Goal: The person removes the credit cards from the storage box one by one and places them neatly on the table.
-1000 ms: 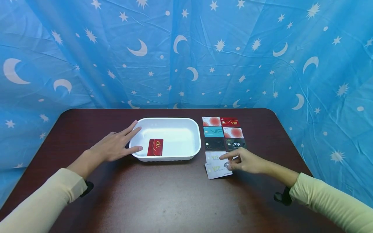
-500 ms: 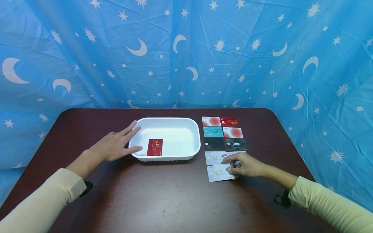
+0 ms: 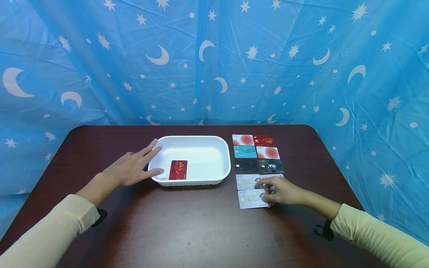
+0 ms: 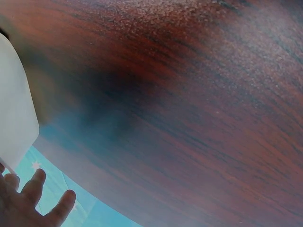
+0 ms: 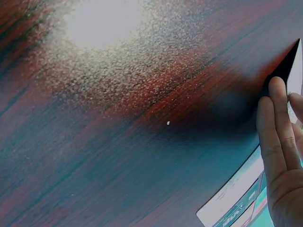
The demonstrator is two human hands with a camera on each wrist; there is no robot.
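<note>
My right hand [image 3: 283, 190] pinches the right end of a white VIP card [image 3: 250, 199] at the front of a card layout. In the right wrist view this card [image 5: 296, 71] tilts up off the table, with fingers behind it. Just behind lies another white VIP card [image 3: 246, 181]; a further white card [image 3: 276, 176] is partly hidden under my right hand. My left hand [image 3: 134, 166] rests with spread, straight fingers on the left rim of a white plastic tray [image 3: 209, 178]. Inside the tray lies a red VIP card [image 3: 178, 170].
Farther back, two columns of cards continue: a black card [image 3: 246, 165], a dark Vip card [image 3: 270, 166], a teal card [image 3: 244, 151], a red card [image 3: 264, 140] and two white cards with red circles. A blue star-patterned curtain [image 3: 207, 67] hangs behind the brown table [image 3: 187, 230].
Over the first half second, my right hand drew the front white card slightly toward me and right, uncovering more of the white card behind. Since then it holds nearly still; my left hand stays put.
</note>
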